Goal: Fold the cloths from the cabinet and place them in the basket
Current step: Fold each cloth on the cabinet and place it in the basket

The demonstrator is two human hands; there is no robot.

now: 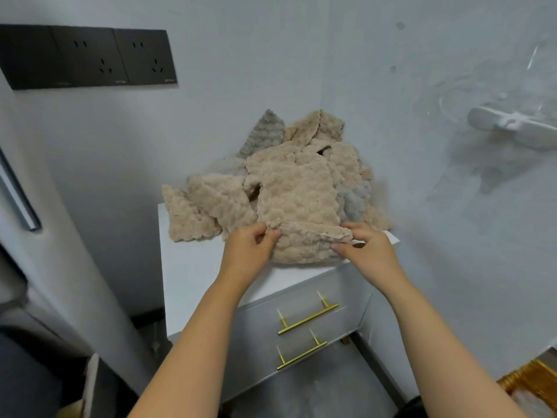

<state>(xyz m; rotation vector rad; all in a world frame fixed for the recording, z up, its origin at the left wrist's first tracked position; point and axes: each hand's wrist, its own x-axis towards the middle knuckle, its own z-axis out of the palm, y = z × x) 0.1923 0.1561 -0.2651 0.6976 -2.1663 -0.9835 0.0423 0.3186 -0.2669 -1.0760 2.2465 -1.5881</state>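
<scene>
Both hands — left hand and right hand — pinched the beige cloth's near corners on the cabinet; matching those corners squarely would keep the fold neat.

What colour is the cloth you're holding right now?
Beige, with a bumpy texture: the cloth shows clearly in the head view.

We see a beige cloth lying on top of a heap of beige and grey cloths on the white cabinet. Our left hand pinches its near left corner, our right hand its near right corner. Two brass drawer handles show below, wall sockets upper left.
</scene>
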